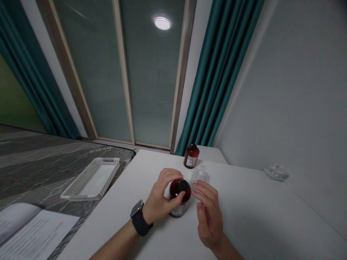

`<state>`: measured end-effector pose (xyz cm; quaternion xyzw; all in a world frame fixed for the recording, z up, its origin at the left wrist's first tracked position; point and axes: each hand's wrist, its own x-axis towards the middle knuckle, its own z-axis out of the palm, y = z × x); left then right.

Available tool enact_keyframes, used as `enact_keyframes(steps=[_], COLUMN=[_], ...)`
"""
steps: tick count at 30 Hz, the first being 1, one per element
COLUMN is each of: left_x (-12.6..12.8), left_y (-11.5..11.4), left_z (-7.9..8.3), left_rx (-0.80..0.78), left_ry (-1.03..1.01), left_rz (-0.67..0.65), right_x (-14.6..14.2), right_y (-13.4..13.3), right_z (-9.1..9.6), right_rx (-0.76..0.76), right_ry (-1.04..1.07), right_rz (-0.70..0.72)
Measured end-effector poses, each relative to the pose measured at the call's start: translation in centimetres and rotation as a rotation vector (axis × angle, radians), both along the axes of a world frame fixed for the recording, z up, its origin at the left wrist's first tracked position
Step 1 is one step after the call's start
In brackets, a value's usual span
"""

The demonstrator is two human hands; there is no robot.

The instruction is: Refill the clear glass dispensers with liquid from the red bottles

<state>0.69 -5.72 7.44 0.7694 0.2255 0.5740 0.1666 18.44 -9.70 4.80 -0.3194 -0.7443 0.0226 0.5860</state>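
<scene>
A dark red-brown bottle (176, 208) with a black cap and a pale label stands upright on the white table (119, 224). My left hand (161, 196), with a dark watch on its wrist, curves its thumb and fingers around the bottle's upper part, beside the cap. Just to the right is my right hand (210, 215), its fingers apart and nothing in them. Behind its fingertips stands a clear glass jar (200, 176) with a round-knobbed lid, partly hidden. Farther back, a second red-brown bottle (191, 157) with a black cap and white label stands upright.
A clear glass dish (275, 173) rests at the table's far right, near the wall. On the grey patterned surface at left lie a white perforated basket (71, 198) and an open book (38, 234). Teal curtains (217, 72) hang by the sliding glass doors behind.
</scene>
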Motion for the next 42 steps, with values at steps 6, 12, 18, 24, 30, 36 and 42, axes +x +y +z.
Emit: enact_keyframes(steps=[6, 12, 18, 24, 30, 36, 42], left_x=[0.6, 0.8, 0.9, -0.1, -0.7, -0.7, -0.6], left_y=[-0.5, -0.8, -0.8, -0.1, 0.9, 1.4, 1.5], left_z=[0.0, 0.0, 0.0, -1.2, -2.0, -1.6, -1.7], left_rx=[0.102, 0.139, 0.156, 0.011, -0.209, -0.327, -0.350], left_ry=[0.052, 0.097, 0.184, 0.189, 0.225, 0.275, 0.212], left_rz=[-0.026, -0.032, -0.036, 0.004, 0.001, -0.057, 0.008], right_x=[-0.4, -0.3, 0.0, 1.5, 2.2, 2.3, 5.0], right_y=[-0.1, 0.9, 1.6, 1.9, 2.4, 3.2, 4.7], right_z=[-0.2, -0.1, -0.6, -1.5, -2.1, -2.8, -3.0], right_rx=[-0.083, -0.317, -0.445, -0.367, -0.301, -0.286, -0.283], right_ry=[0.109, 0.289, 0.388, 0.222, 0.051, 0.109, 0.082], right_rz=[0.059, 0.189, 0.244, -0.003, -0.070, -0.090, -0.202])
